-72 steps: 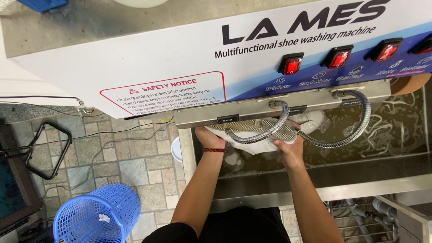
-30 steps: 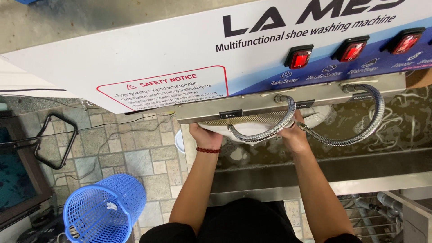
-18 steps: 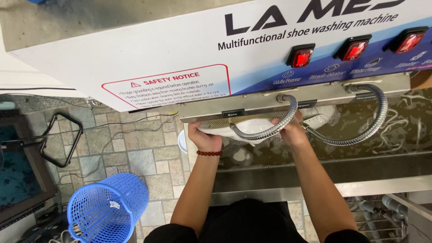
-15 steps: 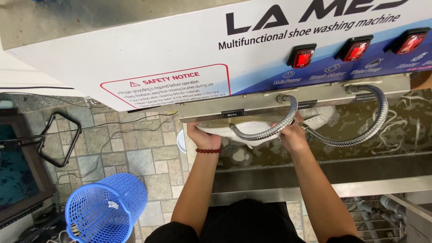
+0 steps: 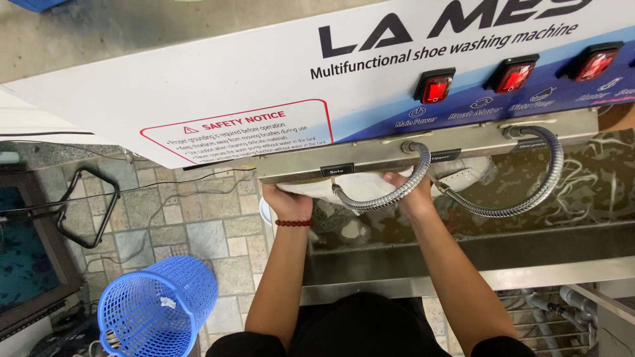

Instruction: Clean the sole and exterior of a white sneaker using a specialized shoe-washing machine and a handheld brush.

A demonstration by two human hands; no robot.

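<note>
**Two hands held a white shoe under the washer**

A person stood at a big washer (image 5: 278, 99) with a white and blue front. Both arms reached up to it. The left hand (image 5: 286, 201) gripped one end of a white shoe (image 5: 360, 185), right under the washer's metal ledge (image 5: 370, 157). A red bead band (image 5: 293, 223) sat on that wrist. The right hand (image 5: 413, 197) gripped the shoe too, a bit further along under the ledge. The fingers of both hands were partly hidden by the ledge.

Two bendy metal hoses (image 5: 390, 195) hung from the ledge and looped in front of the shoe. Three red switches (image 5: 434, 86) sat on the washer's front, above the hands. A steel tub (image 5: 529, 244) lay below the washer, under the shoe. A blue basket (image 5: 155, 314) stood on the tiled floor (image 5: 198, 231), down and away from the washer on the left hand's side.
</note>
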